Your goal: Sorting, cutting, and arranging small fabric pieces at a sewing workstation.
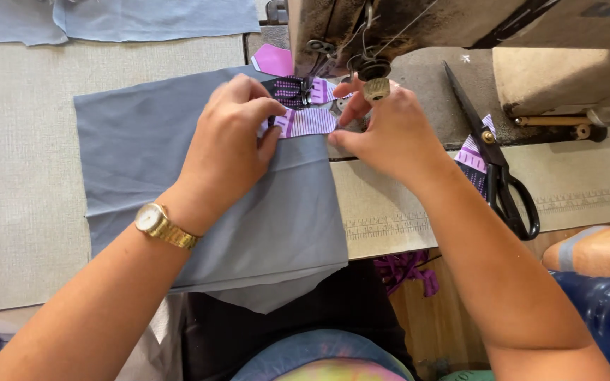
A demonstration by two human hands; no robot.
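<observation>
At a sewing machine [390, 28], the left hand [227, 152] and right hand [390, 130] pinched a striped purple strip [308, 121] (at the grey cloth's [150, 162] one o'clock corner), seemingly aligning it; feeding it would need steady, even guidance. Black shears [495, 166] lay at three o'clock.
</observation>
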